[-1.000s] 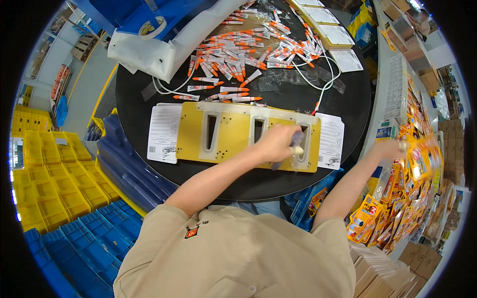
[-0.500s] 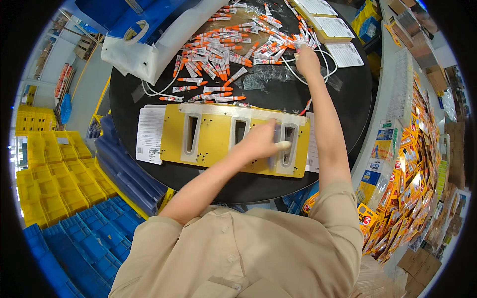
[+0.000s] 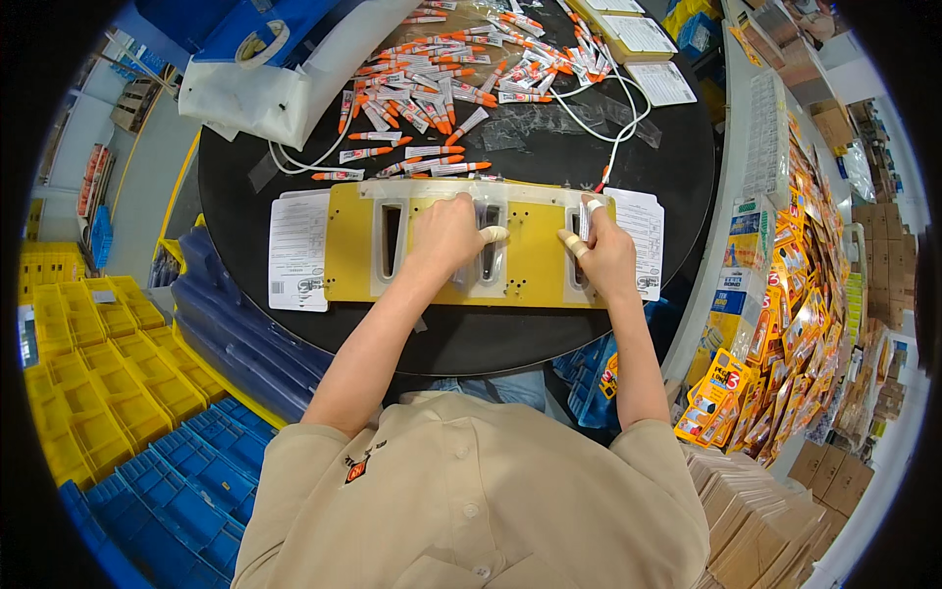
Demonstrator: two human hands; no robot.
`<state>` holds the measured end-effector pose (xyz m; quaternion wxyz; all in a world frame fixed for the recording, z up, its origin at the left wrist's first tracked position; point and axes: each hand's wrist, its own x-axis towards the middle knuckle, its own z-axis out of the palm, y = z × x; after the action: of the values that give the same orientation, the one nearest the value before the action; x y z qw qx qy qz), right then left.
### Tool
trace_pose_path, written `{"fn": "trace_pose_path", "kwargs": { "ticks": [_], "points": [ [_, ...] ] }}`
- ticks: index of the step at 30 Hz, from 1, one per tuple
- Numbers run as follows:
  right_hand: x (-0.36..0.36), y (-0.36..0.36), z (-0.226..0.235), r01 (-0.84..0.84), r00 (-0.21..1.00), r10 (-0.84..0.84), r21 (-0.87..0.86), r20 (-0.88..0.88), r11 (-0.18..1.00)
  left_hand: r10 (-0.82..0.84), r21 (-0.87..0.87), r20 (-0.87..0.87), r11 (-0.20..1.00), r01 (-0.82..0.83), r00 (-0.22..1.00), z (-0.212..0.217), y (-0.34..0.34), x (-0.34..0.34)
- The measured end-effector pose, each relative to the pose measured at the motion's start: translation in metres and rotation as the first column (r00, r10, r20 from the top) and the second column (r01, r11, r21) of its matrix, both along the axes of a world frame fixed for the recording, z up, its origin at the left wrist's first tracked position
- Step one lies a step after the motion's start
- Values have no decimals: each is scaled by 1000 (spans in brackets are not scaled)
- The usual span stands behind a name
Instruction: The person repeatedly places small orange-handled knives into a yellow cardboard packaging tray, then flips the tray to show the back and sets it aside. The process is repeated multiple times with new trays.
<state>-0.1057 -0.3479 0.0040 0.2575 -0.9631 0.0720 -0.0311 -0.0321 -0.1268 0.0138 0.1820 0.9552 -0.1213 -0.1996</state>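
Both hands rest on the yellow tray [image 3: 535,270]: left hand [image 3: 446,236] flat at its centre, right hand [image 3: 603,257] at three o'clock pinching a small tube [image 3: 583,220].

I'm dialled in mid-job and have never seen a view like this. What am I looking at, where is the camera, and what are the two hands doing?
There is no machine here: a person works with two bare hands. The single picture comes from a wide fisheye camera on their head, looking down, so straight edges bend near the rim.

The surface is a round black table. On it lies a yellow jig plate with three long slots, flanked by a printed sheet at each end. Beyond it is a heap of small white tubes with orange caps and white cables.

The left hand rests on the plate at the middle slot. The right hand, its fingertips taped, is at the right slot, pinching something small and pale that I cannot identify.
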Motion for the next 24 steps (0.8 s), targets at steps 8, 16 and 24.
{"fn": "trace_pose_path", "kwargs": {
  "ticks": [8,16,24],
  "points": [
    [-22,11,-34,134,975,-69,-307,213,942,30,-673,-85,736,-79,996,-13,81,-17],
    [96,70,-25,-190,884,204,-74,422,979,90,-292,30,953,-78,995,-9,121,9],
    [183,71,-36,-498,804,550,-247,228,831,102,55,29,993,-103,994,15,141,16]
  ]
}}
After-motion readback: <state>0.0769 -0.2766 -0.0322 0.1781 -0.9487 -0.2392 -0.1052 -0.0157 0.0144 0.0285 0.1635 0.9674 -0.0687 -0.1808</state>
